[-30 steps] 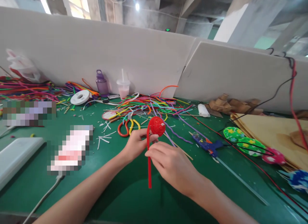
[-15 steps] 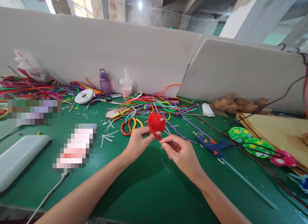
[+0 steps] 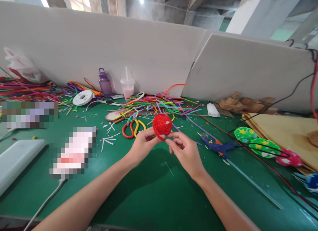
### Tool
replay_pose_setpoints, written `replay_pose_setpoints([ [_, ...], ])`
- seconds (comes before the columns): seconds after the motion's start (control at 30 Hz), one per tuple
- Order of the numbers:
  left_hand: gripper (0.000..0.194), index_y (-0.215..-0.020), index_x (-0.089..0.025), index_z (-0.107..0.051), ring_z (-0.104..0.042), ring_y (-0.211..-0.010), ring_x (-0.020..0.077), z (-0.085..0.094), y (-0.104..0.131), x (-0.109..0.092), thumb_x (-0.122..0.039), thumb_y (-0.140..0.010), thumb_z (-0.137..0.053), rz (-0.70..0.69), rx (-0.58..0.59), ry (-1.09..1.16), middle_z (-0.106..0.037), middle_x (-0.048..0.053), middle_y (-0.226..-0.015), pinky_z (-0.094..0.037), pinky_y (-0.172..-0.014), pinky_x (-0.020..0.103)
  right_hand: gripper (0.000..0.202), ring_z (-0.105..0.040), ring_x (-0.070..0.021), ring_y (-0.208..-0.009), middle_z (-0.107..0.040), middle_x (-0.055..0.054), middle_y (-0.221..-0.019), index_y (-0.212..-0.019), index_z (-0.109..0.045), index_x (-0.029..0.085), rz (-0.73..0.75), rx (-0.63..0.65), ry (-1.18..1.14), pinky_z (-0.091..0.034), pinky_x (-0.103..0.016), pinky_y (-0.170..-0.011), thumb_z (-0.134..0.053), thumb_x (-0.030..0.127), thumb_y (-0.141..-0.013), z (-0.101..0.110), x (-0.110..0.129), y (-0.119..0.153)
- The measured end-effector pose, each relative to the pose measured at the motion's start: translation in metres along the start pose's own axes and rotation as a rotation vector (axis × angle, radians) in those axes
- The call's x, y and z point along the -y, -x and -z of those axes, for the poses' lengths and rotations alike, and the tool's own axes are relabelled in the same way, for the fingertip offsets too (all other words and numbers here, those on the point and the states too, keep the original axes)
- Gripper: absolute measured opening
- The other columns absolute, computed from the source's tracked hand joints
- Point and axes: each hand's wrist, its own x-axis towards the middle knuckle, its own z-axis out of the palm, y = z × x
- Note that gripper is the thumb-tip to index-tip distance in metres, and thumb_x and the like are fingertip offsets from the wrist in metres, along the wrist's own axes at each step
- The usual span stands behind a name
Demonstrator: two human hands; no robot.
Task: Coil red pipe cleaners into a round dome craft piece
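Note:
Above the green table, a red coil of pipe cleaner (image 3: 162, 123), wound into a domed spiral with a small pale tip, is held between both hands. My left hand (image 3: 144, 145) grips its lower left side, with some fingers hidden behind it. My right hand (image 3: 185, 151) pinches the coil's loose red end at the lower right edge, thumb against forefinger. Just behind my left hand lie pliers (image 3: 128, 129) with one red and one yellow handle. A blue hot glue gun (image 3: 215, 145) with a long clear glue stick rests to the right of my right hand.
Many coloured pipe cleaners (image 3: 159, 104) lie piled at the back, near a purple bottle (image 3: 105, 84) and a lidded cup (image 3: 128, 88). On the left are a white power bank (image 3: 20, 161) and a blurred phone (image 3: 74, 151). Green decorated pieces (image 3: 264, 147) and brown paper (image 3: 270, 128) lie right.
My right hand has come closer to the coil, and the loose red end now lies nearer its rim. The coil faces me a little more. The whole view has shifted slightly.

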Motion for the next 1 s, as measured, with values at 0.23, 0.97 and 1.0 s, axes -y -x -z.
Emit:
replay_pose_setpoints([
  [0.23, 0.015, -0.089, -0.020, -0.075, -0.066, -0.091, 0.0211, -0.002, 0.004, 0.003, -0.028, -0.081, -0.065, -0.141, 0.011, -0.186, -0.073, 0.007, -0.100, -0.051, -0.081, 0.032, 0.026, -0.043, -0.0082, -0.044, -0.049, 0.005, -0.049, -0.071, -0.058, 0.017, -0.136, -0.006, -0.155, -0.033, -0.020, -0.043, -0.063, 0.041, -0.081, 0.004, 0.001, -0.005],
  [0.97, 0.013, -0.078, -0.016, -0.072, -0.063, -0.061, 0.0127, -0.012, 0.005, 0.001, -0.029, -0.077, -0.069, -0.004, -0.043, -0.012, -0.071, 0.002, -0.075, -0.053, -0.059, 0.023, 0.021, -0.035, -0.0048, -0.036, -0.042, 0.009, -0.040, -0.068, -0.055, 0.019, -0.258, -0.009, -0.318, -0.021, -0.017, -0.036, -0.065, 0.036, -0.075, 0.002, 0.000, -0.006],
  [1.0, 0.013, -0.078, -0.016, -0.071, -0.063, -0.060, 0.0125, -0.012, 0.005, 0.001, -0.029, -0.078, -0.069, 0.005, -0.034, -0.001, -0.071, 0.002, -0.076, -0.053, -0.058, 0.023, 0.021, -0.034, -0.0046, -0.036, -0.042, 0.009, -0.040, -0.068, -0.055, 0.019, -0.260, -0.007, -0.325, -0.021, -0.016, -0.036, -0.065, 0.036, -0.075, 0.003, 0.000, -0.006],
])
